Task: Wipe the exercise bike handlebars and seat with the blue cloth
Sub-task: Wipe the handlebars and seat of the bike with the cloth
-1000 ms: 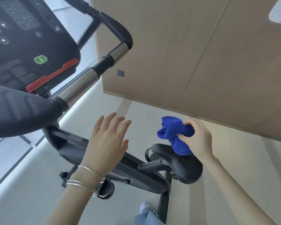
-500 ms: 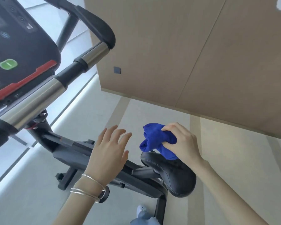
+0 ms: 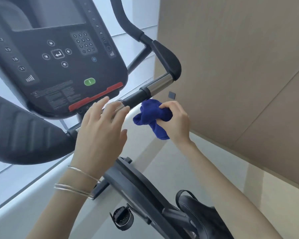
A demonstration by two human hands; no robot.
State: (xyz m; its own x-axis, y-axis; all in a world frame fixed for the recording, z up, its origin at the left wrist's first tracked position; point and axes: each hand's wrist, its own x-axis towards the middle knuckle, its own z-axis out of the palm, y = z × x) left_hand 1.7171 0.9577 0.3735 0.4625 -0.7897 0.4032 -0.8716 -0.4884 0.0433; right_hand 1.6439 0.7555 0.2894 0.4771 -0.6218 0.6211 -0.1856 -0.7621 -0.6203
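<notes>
Reaching past the black seat (image 3: pixel 202 216), which is sitting low and well apart from both hands, a person is working at the front of an exercise bike. The left hand (image 3: pixel 100 133) is hovering with straight, spread fingers over the near stretch of the handlebars (image 3: pixel 160 85); contact cannot be told. The right hand (image 3: pixel 176 121) is clutching the bunched blue cloth (image 3: pixel 152 116) just below the bar's black sleeve, seemingly not yet pressing on it. The handlebar step appears to be in hand. The next move is calling for laying the cloth on the bar and sliding it outward toward the far grip, beside the console (image 3: pixel 59 54).
</notes>
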